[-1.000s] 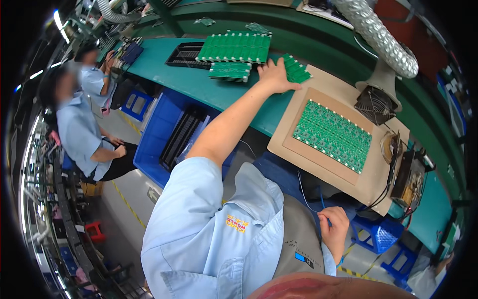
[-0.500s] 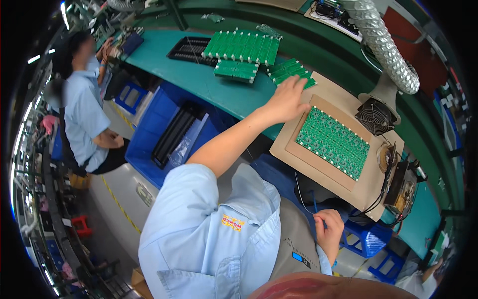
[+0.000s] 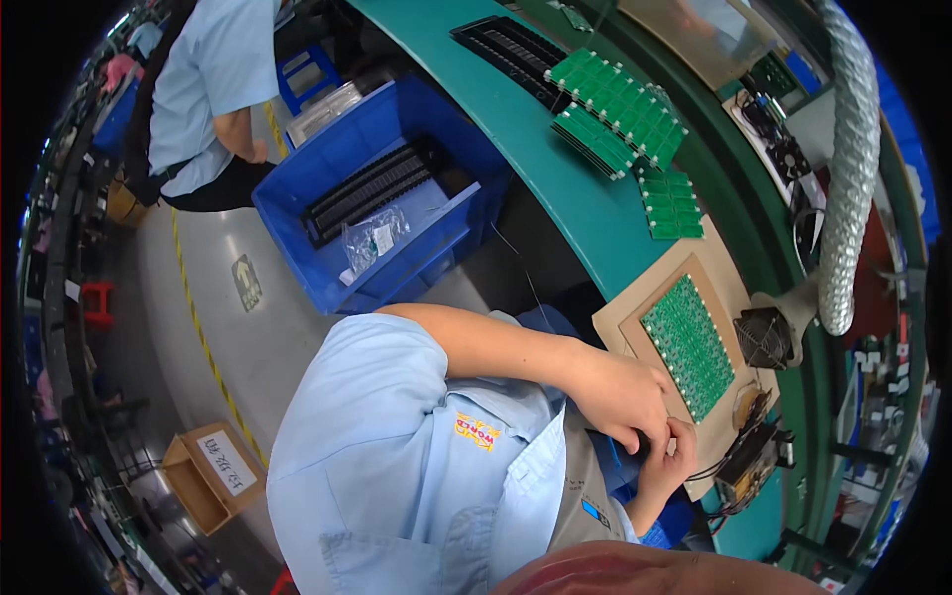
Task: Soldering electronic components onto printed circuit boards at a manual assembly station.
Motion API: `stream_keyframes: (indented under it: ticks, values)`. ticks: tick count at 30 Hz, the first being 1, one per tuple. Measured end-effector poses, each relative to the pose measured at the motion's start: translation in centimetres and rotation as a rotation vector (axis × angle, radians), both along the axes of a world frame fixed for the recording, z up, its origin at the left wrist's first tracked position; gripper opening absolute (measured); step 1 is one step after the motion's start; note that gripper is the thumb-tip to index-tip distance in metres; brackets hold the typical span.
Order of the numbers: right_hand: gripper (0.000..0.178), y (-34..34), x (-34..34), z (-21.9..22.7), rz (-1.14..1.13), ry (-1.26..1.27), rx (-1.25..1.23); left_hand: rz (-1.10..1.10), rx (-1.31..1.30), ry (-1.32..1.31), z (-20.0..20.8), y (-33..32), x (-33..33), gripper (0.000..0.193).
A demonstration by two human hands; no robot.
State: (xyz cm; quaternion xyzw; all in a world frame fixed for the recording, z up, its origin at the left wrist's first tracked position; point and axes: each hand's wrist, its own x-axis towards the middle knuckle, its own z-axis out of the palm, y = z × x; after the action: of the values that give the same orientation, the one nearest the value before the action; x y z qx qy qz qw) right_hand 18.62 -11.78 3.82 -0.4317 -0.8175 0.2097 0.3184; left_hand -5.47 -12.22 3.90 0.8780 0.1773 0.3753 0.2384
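Observation:
My left hand (image 3: 623,397) reaches across my body and meets my right hand (image 3: 666,466) just off the near edge of the work board. Both hands have their fingers bent inward with the fingertips close together. Whatever lies between them is hidden or too small to make out. Beside them, a green circuit board panel (image 3: 687,347) with many small parts lies on a brown cardboard sheet (image 3: 635,332). Farther along the bench are more green panels: a spread group (image 3: 625,99), a stack (image 3: 593,141) and a smaller set (image 3: 672,205).
A fan guard (image 3: 764,339) with a silver flexible duct (image 3: 851,159) stands beyond the panel. Tools with cables (image 3: 749,466) lie at the right. Black racks (image 3: 511,58) rest on the teal bench (image 3: 555,203). At left are a blue bin (image 3: 327,273) and a seated person (image 3: 213,99).
My left hand has left the far green panels and come back to my right hand. A thin wire seen at my right hand before no longer shows there. The view has turned.

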Motion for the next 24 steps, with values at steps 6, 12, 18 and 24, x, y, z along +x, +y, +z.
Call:
stream_keyframes:
  ticks: [6,12,18,24]
  values:
    - [0.006,0.7,-1.7,0.7,-0.023,0.032,0.093,0.034,-0.032,0.183,-0.4,-0.9,-1.1,0.018]
    - [0.004,0.5,-1.7,0.1,-0.128,0.179,0.216,0.229,0.004,0.392,-0.9,-0.9,-2.3,0.019]
    - [0.006,1.2,-0.5,-0.4,-0.220,0.403,0.329,0.528,-0.047,0.452,-1.8,-0.5,-3.6,0.041]
    - [0.008,1.0,0.5,-0.1,-0.252,0.572,0.232,0.730,-0.008,0.196,2.0,-1.4,-5.3,0.059]
